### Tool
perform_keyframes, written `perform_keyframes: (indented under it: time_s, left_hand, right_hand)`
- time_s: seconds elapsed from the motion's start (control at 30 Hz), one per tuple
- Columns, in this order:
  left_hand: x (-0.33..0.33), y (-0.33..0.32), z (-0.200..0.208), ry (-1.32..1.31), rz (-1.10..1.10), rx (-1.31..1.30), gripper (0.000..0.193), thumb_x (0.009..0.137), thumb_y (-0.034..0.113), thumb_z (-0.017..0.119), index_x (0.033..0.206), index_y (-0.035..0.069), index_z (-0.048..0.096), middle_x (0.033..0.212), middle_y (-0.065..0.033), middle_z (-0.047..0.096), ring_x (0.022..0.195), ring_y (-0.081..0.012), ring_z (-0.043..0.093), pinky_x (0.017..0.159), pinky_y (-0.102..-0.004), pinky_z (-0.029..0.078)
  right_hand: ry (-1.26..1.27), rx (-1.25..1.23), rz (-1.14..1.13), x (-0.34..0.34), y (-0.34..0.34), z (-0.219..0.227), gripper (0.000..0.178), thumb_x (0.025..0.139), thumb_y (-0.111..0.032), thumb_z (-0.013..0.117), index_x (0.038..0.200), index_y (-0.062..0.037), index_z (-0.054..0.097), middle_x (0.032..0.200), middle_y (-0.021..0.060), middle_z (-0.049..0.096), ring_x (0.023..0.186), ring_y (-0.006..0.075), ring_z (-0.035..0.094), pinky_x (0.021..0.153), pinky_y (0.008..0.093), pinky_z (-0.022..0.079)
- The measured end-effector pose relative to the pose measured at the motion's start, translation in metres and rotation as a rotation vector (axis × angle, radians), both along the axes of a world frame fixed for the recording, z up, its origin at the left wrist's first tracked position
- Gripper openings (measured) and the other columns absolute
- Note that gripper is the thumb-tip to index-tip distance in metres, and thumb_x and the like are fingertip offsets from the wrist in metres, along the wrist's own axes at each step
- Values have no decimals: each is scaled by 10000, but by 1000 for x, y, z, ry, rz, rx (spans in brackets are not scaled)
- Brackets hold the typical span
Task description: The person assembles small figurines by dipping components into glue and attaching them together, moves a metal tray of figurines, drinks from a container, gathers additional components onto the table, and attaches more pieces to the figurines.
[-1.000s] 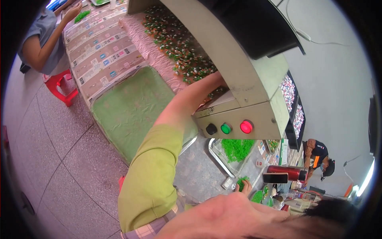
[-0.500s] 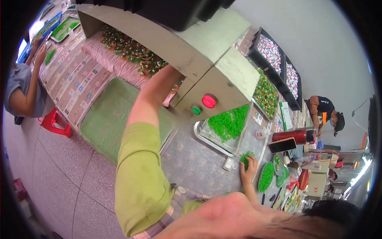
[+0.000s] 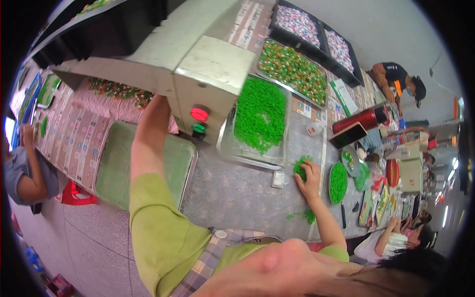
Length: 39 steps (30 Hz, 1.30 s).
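Note:
My left forearm [image 3: 150,141] reaches under the metal housing [image 3: 208,94] of a machine with a red and a green button. The left hand itself is hidden behind the housing's edge, beside small orange, green and white pieces [image 3: 116,91] on a pink sheet. On the grey table, my right hand [image 3: 309,179] rests with its fingers curved and apart over a small heap of green pieces [image 3: 301,167]. Whether any piece is pinched there is too small to make out. A tray of green pieces [image 3: 260,114] stands between the machine and that hand.
A green-coated tray [image 3: 116,168] lies below the machine. Behind stand a tray of mixed pieces [image 3: 292,69] and black bins [image 3: 341,54]. A red flask [image 3: 361,119], a phone [image 3: 348,135] and a green-filled dish [image 3: 338,183] are right of my hand. Other people work nearby.
The view has swung, so the machine and left arm appear further left and more of the trays shows. My left forearm stays under the housing, my right hand at the green heap.

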<state>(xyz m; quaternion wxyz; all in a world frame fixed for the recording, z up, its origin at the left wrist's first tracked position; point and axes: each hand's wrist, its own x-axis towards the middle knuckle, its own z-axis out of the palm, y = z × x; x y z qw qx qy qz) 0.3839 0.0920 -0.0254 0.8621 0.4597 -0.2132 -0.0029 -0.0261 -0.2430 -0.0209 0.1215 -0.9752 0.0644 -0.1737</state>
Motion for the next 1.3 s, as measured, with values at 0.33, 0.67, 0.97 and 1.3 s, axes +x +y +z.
perform_keyframes:
  time_s: [0.33, 0.67, 0.97, 1.3]
  left_hand:
    - [10, 57, -17, 408, -240, -107, 350, 830, 304, 480, 1096, 79, 503, 1066, -112, 532, 955, -258, 510, 722, -375, 442]
    - [-148, 95, 64, 740, -646, -193, 188, 861, 116, 459, 1040, 63, 482, 965, -102, 534, 802, -160, 532, 520, -217, 442]
    - [-309, -34, 31, 115, -429, 802, 91, 802, 80, 527, 891, 71, 540, 806, -49, 529, 762, -143, 552, 503, -258, 441]
    - [-341, -66, 1, -1045, -59, 1347, 205, 697, 126, 611, 893, 105, 553, 893, -11, 508, 883, -229, 509, 694, -342, 467]
  right_hand:
    - [-36, -103, -26, -9, -8, -2, 339, 692, -312, 619, 922, -70, 559, 1003, 101, 514, 966, 290, 454, 830, 395, 335]
    - [-177, -74, -45, -16, -13, -8, 235, 680, -186, 654, 857, -66, 557, 840, 96, 504, 795, 268, 477, 695, 341, 391]
    - [-281, 69, -72, -11, -20, -21, 142, 704, -84, 606, 833, -63, 551, 777, 99, 502, 750, 255, 495, 643, 332, 391]
    - [-207, 79, -151, -22, -29, -11, 278, 744, -369, 601, 908, -144, 590, 1001, 62, 509, 986, 249, 426, 818, 381, 306]
